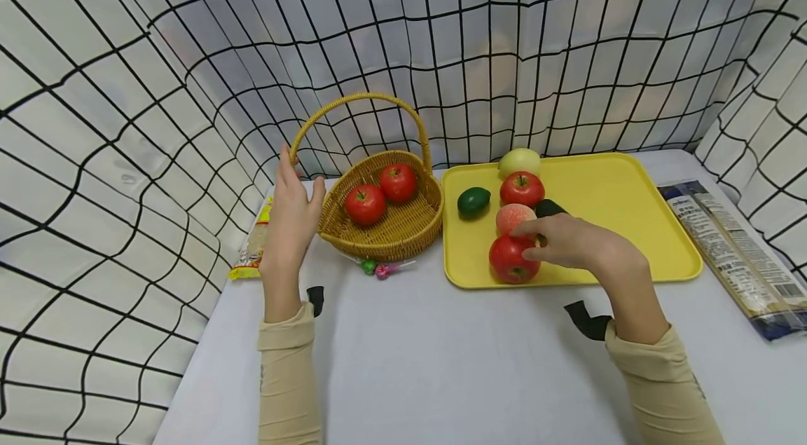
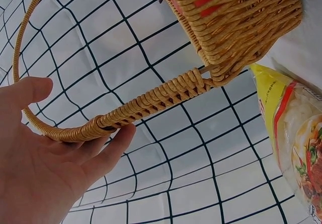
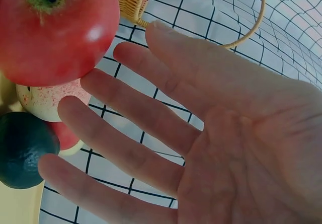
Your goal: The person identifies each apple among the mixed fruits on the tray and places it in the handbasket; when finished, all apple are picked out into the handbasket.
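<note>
My left hand [image 1: 292, 214] rests its fingers against the handle [image 2: 151, 100] of a wicker basket [image 1: 403, 249], the thumb standing apart from it. Inside the basket lie two red apples: one apple [image 1: 364, 205] at the left, another apple [image 1: 398, 183] behind it. Over a yellow tray [image 1: 618, 221], my right hand [image 1: 574, 243] is beside a red apple [image 1: 512, 264]; in the right wrist view its fingers are spread and fairly straight, fingertips close to that apple [image 3: 55, 38]. Whether they touch it I cannot tell. A peach [image 1: 513, 216] lies just behind this apple.
Also on the tray are another red apple [image 1: 522, 188], a pale green fruit [image 1: 520, 162], a dark green fruit [image 1: 473, 202] and a dark green piece [image 1: 550, 207] partly behind my hand. Lollipops [image 1: 382, 271] lie before the basket. Packets flank both sides [image 1: 737, 242]. Black netting surrounds the table.
</note>
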`<action>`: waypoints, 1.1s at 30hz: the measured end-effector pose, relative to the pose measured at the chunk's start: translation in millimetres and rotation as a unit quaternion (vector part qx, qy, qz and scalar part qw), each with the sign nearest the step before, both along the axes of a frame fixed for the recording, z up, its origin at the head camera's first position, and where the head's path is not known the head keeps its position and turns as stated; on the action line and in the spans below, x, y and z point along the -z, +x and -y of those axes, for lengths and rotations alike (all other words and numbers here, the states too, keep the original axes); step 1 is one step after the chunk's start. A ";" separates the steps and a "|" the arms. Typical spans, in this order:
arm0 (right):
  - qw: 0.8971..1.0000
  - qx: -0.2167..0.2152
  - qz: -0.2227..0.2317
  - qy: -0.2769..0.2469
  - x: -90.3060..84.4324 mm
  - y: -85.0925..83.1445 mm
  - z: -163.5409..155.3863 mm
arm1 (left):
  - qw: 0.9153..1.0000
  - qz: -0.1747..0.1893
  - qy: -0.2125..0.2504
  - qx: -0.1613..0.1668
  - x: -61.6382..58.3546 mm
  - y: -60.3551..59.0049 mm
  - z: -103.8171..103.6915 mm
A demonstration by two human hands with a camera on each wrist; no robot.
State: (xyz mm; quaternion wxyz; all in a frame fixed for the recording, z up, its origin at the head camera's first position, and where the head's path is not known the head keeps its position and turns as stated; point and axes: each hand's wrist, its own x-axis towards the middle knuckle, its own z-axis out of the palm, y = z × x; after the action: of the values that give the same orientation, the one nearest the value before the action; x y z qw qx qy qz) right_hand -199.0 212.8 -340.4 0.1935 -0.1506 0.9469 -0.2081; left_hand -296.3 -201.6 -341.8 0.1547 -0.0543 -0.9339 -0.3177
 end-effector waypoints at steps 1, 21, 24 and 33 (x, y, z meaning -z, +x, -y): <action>1.000 -0.002 0.003 0.001 0.1 0.0 0.1 | 1.000 -0.001 0.000 0.000 0.0 0.1 -0.1; 0.998 -0.019 0.050 -0.029 36.1 -19.8 29.5 | 1.000 0.006 0.007 -0.001 -1.0 1.2 -0.2; 0.998 -0.012 0.059 -0.018 41.6 -21.4 36.5 | 1.000 0.009 0.010 0.001 -1.2 1.5 0.4; 0.999 -0.010 0.038 0.024 49.7 -22.8 49.3 | 1.000 0.006 0.005 0.002 -0.3 1.2 1.2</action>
State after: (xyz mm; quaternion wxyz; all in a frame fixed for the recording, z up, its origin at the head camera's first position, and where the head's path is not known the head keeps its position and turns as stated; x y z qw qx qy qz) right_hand -221.7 163.4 -390.2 0.2345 -0.1471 0.9421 -0.1894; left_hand -295.1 -202.8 -341.5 0.1486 -0.0532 -0.9332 -0.3229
